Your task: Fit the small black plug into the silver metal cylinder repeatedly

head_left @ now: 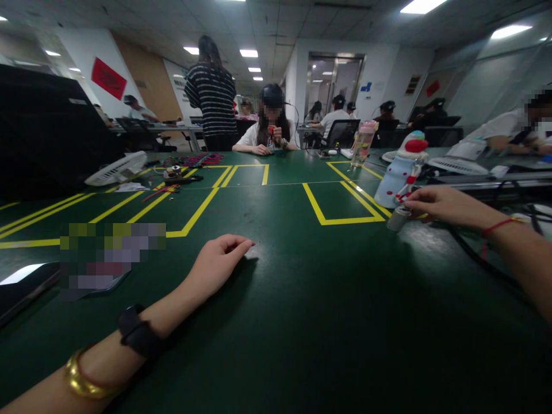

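On the right, my right hand (435,204) has its thumb and fingers closed on the top of a small silver metal cylinder (399,219), which looks like a small motor. The cylinder is tilted, low over the green table (302,310); whether it touches the surface I cannot tell. Just behind it stands a light-blue bottle (390,181) with red spots and a red-and-white figure on top. Near the middle, my left hand (222,259) is low over the table, thumb and fingertips pressed together. Anything between those fingertips is too small to make out.
Yellow tape lines (353,221) mark the table. Phones (26,287) lie at left, partly blurred out. Farther back are wires (200,161), a white fan (118,168) and a pink-lidded bottle (364,144). Black cables (478,259) run at right. A person (271,123) sits opposite.
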Tool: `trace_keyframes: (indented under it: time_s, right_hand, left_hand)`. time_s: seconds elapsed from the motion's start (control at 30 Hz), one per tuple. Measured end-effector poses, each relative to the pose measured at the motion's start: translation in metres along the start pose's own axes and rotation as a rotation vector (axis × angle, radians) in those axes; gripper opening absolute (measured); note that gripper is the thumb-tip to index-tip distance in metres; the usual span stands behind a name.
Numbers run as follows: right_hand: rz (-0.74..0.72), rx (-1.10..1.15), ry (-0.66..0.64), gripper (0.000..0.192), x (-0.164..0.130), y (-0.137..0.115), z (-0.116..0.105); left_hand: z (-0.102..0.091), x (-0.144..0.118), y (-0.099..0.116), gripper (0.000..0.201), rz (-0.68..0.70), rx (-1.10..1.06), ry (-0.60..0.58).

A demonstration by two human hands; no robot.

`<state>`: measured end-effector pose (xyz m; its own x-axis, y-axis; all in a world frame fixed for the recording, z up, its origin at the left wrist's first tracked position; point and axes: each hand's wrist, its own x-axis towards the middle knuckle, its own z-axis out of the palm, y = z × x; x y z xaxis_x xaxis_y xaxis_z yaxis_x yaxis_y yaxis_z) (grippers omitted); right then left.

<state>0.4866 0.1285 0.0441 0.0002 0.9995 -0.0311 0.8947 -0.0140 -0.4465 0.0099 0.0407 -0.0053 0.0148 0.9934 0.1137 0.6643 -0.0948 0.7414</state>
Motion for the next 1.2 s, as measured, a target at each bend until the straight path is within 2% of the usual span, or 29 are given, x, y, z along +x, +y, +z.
trace_keyframes:
  time_s: [0.3, 0.43, 0.63, 0.73, 0.9, 0.97, 1.03, 1.1, 1.2]
  right_hand:
    - [-0.095, -0.185, 0.055, 0.047, -0.001, -0.004, -0.001]
    - [-0.052, -0.197, 0.102, 0.051, -0.001, -0.005, 0.0]
    - [-0.057, -0.107, 0.038, 0.052, -0.004, -0.007, -0.001]
    - [-0.075, -0.057, 0.043, 0.053, -0.007, -0.008, -0.001]
    - [-0.11, -0.102, 0.024, 0.055, -0.002, 0.001, 0.004]
    - [-0.146, -0.082, 0.06, 0.054, 0.001, -0.001, 0.01]
    - [-0.199, -0.012, 0.13, 0.049, -0.003, -0.014, 0.021]
    - [-0.283, 0.123, 0.153, 0.043, -0.014, -0.043, 0.039]
    - [-0.522, 0.356, 0.043, 0.033, -0.046, -0.1, 0.077]
  left_hand:
    - [0.0, 0.0, 0.0, 0.036, 0.004, 0.013, 0.011]
    - [0.001, 0.0, 0.0, 0.037, 0.003, 0.002, 0.01]
    - [0.001, 0.0, 0.0, 0.039, -0.006, 0.017, 0.015]
    - [0.0, 0.0, -0.001, 0.039, -0.009, 0.018, 0.013]
    - [0.001, 0.0, -0.002, 0.038, -0.001, 0.011, 0.012]
    - [0.001, 0.0, -0.003, 0.037, 0.002, 0.014, 0.013]
    - [0.001, 0.001, -0.003, 0.037, 0.007, 0.01, 0.01]
    - [0.001, 0.0, -0.003, 0.036, 0.01, 0.005, 0.008]
    - [0.001, 0.0, -0.002, 0.036, 0.009, 0.003, 0.008]
